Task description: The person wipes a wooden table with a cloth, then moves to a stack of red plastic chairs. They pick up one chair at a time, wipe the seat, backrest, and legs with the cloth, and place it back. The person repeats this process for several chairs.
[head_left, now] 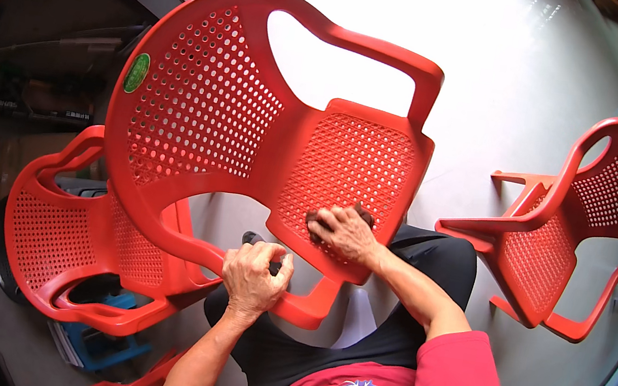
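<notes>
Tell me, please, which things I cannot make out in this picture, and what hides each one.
All in the head view:
- Dark cloth: mostly covered by the right hand.
- Dark patch within the curl of the left hand: too small to identify.
- Lowest red chair: cut off by the lower edge, partly behind the left forearm.
- Things at far left: lost in shadow.
</notes>
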The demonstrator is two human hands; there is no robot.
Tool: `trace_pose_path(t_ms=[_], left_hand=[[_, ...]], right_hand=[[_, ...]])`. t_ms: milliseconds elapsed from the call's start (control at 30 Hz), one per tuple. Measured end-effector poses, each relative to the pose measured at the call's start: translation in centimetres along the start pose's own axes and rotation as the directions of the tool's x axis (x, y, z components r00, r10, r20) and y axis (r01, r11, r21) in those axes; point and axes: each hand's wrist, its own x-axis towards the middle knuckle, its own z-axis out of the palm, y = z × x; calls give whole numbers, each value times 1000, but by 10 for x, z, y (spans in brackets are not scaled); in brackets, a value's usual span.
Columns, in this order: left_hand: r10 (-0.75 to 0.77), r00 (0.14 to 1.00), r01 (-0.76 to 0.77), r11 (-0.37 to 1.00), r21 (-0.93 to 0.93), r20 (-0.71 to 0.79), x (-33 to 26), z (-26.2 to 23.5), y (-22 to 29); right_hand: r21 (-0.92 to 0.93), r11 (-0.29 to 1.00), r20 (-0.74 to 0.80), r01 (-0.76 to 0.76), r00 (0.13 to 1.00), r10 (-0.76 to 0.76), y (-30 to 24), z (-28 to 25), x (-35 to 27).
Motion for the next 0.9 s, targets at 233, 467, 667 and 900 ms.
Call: trace_pose_path(t_ms=[233, 467, 667, 900], left_hand=[[3, 1000, -3, 1000, -30, 19, 2, -1, -2], [16, 1000, -17, 997, -69, -9, 2, 2, -5], [15, 999, -17, 998, -60, -42, 0, 2, -5], [-22, 999, 21, 1000, -20, -24, -1, 2, -3]], right_hand=[[-226, 961, -154, -160, 980, 127, 103, 42, 97], [-46, 452, -582, -891, 392, 712, 109, 67, 178], [137, 738, -324, -661, 674, 663, 8, 79, 179], [365, 914, -101, -175, 969, 226, -50, 31, 58]])
